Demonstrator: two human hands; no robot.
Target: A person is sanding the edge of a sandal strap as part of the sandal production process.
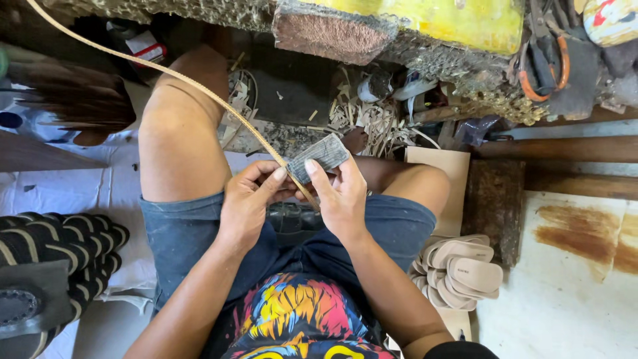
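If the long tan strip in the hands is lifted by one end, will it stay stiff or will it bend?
The long tan strip probably bends: it already arcs from the hands past the knee. Being thin and narrow, it looks light. The left hand and right hand pinch it easily.

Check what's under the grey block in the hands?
Under the grey block runs the long tan strip, pinched by left hand and right hand. Their contact is covered.

soles point(458, 272) stacked right of lap, scissors point(545, 60) beyond

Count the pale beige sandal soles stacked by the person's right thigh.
About 5 pale beige sandal soles show, fanned in one stack on the floor beside the right thigh, below the cardboard sheet; more may be hidden underneath.
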